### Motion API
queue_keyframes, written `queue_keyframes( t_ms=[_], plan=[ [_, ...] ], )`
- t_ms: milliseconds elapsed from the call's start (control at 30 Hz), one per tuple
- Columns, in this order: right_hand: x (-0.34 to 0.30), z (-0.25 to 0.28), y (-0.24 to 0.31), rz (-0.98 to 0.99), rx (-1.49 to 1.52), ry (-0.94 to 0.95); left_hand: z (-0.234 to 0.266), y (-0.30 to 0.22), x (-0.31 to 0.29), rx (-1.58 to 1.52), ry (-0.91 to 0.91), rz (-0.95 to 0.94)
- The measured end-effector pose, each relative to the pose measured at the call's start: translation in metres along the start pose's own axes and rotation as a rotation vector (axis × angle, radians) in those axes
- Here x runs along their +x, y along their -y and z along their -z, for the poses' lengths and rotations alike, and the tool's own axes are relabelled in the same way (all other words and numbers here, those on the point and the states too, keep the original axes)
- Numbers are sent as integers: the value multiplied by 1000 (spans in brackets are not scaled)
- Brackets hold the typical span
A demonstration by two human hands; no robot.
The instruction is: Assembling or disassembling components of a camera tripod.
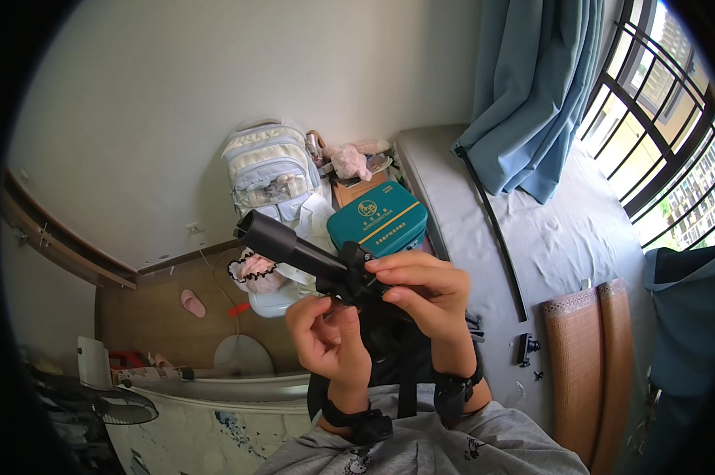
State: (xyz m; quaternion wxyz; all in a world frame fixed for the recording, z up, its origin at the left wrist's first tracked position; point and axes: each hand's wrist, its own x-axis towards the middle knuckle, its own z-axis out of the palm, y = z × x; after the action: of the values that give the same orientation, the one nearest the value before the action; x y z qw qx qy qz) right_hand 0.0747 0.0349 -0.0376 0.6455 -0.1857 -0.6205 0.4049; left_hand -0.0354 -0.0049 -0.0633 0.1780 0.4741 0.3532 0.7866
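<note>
A black scope (298,249), tube-shaped with a wide flared end, is held up in front of my chest. It tilts so that the flared end points to the upper left. My left hand (330,340) grips its mount part from below, thumb and fingers pinched. At the near end, my right hand (430,294) pinches the dark fittings between thumb and fingers. The fingers partly cover those fittings, so their details are hidden. On the bed to the right lie a small black clamp-like part (525,349) and a tiny black piece (538,375).
The grey bed (523,237) carries a long black strip (492,229), a rolled bamboo mat (572,356) and a clear plastic bag (517,392). Beyond my hands are a teal case (379,218), a backpack (270,170) and a pink plush (349,162). A fan (125,404) stands at left.
</note>
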Motion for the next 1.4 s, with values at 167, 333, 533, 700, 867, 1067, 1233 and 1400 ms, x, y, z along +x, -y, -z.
queue_keyframes(
  t_ms=[167, 333, 533, 700, 867, 1067, 1233, 1400],
  plan=[
    [-2, -2, -2, -7, 14, -20, 0, 0, -8, -1, -63, 197],
    [-2, 1, -1, 10, 13, -29, -1, -7, -4, -8, -38, 228],
    [-2, 2, 0, 22, 18, -38, 4, -8, 4, 101, 83, 113],
    [-3, 4, 2, 31, 6, -54, -3, -12, 3, 11, 73, 115],
    [-4, -1, -1, 52, -7, -25, 5, -15, 4, 9, -6, 264],
    [-5, -2, -2, 8, 38, -37, 3, -18, 6, -79, 31, 342],
    [-6, -1, -4, 20, 110, -33, 3, -17, 6, -7, 51, 282],
    [-8, -4, -1, -92, 267, -59, 5, -14, 9, 97, 68, 173]
  ],
)
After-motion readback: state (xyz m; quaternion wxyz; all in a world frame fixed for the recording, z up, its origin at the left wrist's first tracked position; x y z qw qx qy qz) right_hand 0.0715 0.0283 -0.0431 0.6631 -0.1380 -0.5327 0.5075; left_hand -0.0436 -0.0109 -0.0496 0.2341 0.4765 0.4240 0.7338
